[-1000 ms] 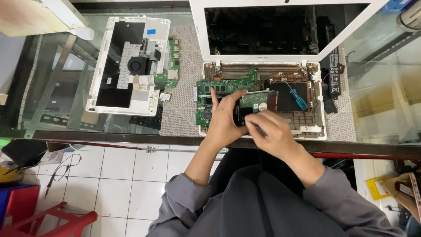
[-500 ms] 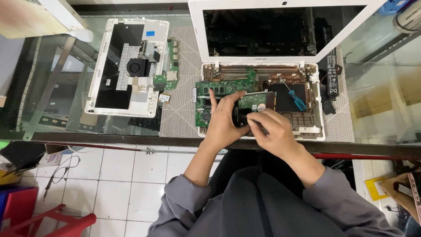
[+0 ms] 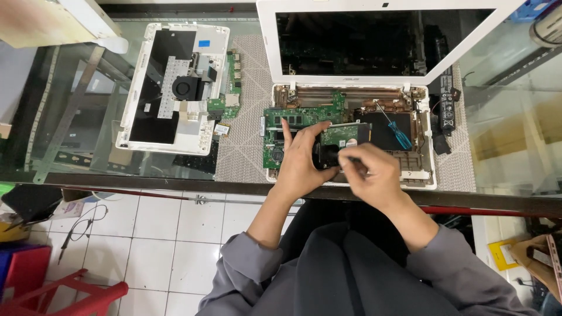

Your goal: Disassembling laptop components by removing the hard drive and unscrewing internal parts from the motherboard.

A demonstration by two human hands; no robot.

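An opened white laptop [image 3: 351,99] lies on the glass table with its green circuit board [image 3: 295,114] bared. My left hand [image 3: 301,158] rests on the board's lower middle, fingers curled around the left end of a hard drive [image 3: 345,136] with a green label. My right hand [image 3: 374,169] pinches something small at the drive's front edge; what it is cannot be made out. A blue-handled screwdriver [image 3: 395,129] lies loose in the laptop's base, to the right of the drive.
A white keyboard cover [image 3: 172,88] with a fan lies upside down to the left. A small green board [image 3: 225,105] sits beside it. A black battery [image 3: 448,102] lies at the laptop's right. A metal ruler [image 3: 64,117] crosses the glass at far left.
My left hand's fingers have shifted a little on the drive, and my right hand has stayed at its front edge. Nothing else has moved.
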